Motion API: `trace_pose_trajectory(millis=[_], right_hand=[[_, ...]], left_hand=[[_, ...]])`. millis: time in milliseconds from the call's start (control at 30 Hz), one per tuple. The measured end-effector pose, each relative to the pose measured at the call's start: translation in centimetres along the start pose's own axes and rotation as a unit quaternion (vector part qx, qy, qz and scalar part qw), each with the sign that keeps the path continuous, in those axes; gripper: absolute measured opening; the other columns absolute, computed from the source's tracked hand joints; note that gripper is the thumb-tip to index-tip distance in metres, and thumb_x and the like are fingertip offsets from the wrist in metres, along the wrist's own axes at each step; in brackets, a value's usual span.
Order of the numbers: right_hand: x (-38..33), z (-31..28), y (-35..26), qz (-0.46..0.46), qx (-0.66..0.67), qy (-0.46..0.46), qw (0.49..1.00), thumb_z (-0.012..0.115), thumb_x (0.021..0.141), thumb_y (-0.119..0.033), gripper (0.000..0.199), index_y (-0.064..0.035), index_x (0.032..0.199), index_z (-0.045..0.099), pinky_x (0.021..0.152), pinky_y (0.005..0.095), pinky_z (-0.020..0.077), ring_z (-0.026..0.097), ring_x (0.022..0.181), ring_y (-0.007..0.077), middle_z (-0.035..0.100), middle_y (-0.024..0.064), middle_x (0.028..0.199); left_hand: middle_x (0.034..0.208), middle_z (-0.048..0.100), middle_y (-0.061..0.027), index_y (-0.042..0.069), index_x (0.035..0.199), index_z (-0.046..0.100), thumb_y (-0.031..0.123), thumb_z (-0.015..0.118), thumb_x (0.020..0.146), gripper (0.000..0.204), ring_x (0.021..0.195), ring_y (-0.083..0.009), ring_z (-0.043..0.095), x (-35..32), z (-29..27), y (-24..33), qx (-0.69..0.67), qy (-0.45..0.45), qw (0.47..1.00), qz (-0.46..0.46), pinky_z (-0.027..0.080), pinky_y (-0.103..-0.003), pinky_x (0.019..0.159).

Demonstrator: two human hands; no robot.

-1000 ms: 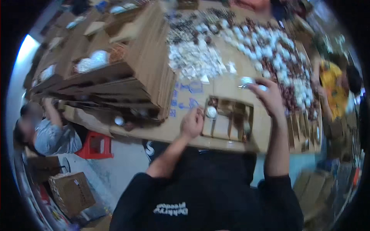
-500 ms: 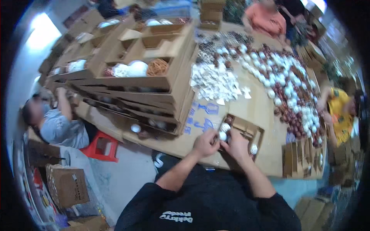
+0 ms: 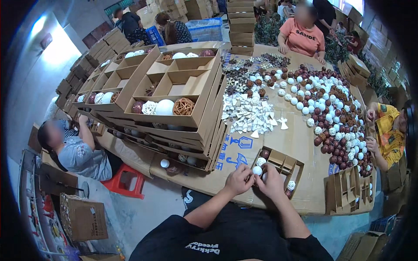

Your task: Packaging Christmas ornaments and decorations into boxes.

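Note:
At the near edge of the table lies a shallow divided cardboard box (image 3: 297,167). Along its left side sit a dark red ball (image 3: 264,153), a white woven ball (image 3: 261,161) and a smooth white ball (image 3: 257,170). My left hand (image 3: 238,179) and my right hand (image 3: 271,182) meet just below the smooth white ball, at the box's near left corner. Both have their fingers bent and closed together; whatever is between the fingertips is hidden. Beside my right hand, another white woven ball (image 3: 291,185) rests in the box's right side.
Tall stacked boxes of balls (image 3: 174,117) stand at the left. Beyond my box lie a heap of white wooden cutouts (image 3: 250,111) and a broad spread of balls (image 3: 331,113). Cardboard dividers (image 3: 344,187) stand at the right. People sit or stand around the table.
The view has shifted, so the scene sits lower in the picture and looks sharper. My hands stay together at the box's left corner, with their fingers closed.

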State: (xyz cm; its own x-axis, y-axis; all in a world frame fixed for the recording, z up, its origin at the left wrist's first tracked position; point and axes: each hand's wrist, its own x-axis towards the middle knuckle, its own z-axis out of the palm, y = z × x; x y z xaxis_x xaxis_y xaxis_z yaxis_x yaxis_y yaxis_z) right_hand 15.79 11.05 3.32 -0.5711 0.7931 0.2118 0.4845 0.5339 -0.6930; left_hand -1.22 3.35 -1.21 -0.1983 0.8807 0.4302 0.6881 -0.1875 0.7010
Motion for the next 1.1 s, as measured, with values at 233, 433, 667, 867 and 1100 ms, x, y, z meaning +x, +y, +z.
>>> trace_pose_trajectory(millis=[233, 433, 667, 867, 1100], right_hand=[[0.8, -7.0, 4.9, 0.002, -0.020, 0.160, 0.987, 0.063, 0.088, -0.005, 0.038, 0.0024, 0.124, 0.054, 0.095, 0.0480, 0.0475, 0.058, 0.108, 0.0440, 0.057, 0.0253, 0.114], [-0.6, -10.1, 6.6, 0.052, -0.015, 0.266, 0.962, 0.078, 0.083, -0.003, 0.044, -0.0008, 0.122, 0.058, 0.092, 0.0447, 0.0512, 0.061, 0.108, 0.0403, 0.057, 0.0219, 0.117], [-4.4, -8.7, 6.8, 0.039, -0.098, 0.255, 0.961, 0.081, 0.083, -0.007, 0.040, -0.0012, 0.118, 0.064, 0.095, 0.0442, 0.0515, 0.060, 0.112, 0.0383, 0.059, 0.0191, 0.119], [-4.4, -9.8, 6.3, 0.045, -0.173, 0.093, 0.980, 0.078, 0.087, -0.023, 0.042, -0.0042, 0.124, 0.068, 0.099, 0.0451, 0.0489, 0.057, 0.113, 0.0371, 0.065, 0.0166, 0.116], [-5.6, -8.9, 7.4, 0.114, -0.067, 0.130, 0.983, 0.067, 0.092, -0.011, 0.040, 0.0001, 0.130, 0.057, 0.097, 0.0503, 0.0492, 0.057, 0.109, 0.0448, 0.065, 0.0243, 0.111]], left_hand=[[0.090, 0.064, -0.0128, 0.005, 0.078, 0.068, 0.011, 0.076, 0.081, 0.010, 0.075, -0.0337, 0.065, 1.3, 1.4, 1.0, -0.001, -0.019, 1.000, 0.010, 0.054, -0.044, 0.066], [0.089, 0.060, -0.0102, 0.005, 0.082, 0.071, 0.017, 0.079, 0.085, 0.015, 0.062, -0.0236, 0.062, 0.7, 1.2, 0.3, 0.020, -0.014, 0.999, 0.036, 0.051, -0.037, 0.057], [0.094, 0.058, -0.0101, 0.005, 0.085, 0.072, 0.017, 0.080, 0.087, 0.014, 0.066, -0.0210, 0.063, 0.5, 1.8, 0.0, 0.029, -0.012, 0.998, 0.057, 0.052, -0.034, 0.058], [0.098, 0.061, -0.0099, 0.008, 0.089, 0.071, 0.014, 0.082, 0.084, 0.013, 0.073, -0.0248, 0.067, -0.3, 1.1, -0.7, 0.052, 0.011, 0.996, 0.075, 0.056, -0.035, 0.061], [0.096, 0.063, -0.0095, 0.009, 0.092, 0.073, 0.015, 0.081, 0.085, 0.013, 0.074, -0.0242, 0.068, 0.5, 1.1, 0.7, 0.032, 0.012, 0.996, 0.081, 0.057, -0.035, 0.064]])
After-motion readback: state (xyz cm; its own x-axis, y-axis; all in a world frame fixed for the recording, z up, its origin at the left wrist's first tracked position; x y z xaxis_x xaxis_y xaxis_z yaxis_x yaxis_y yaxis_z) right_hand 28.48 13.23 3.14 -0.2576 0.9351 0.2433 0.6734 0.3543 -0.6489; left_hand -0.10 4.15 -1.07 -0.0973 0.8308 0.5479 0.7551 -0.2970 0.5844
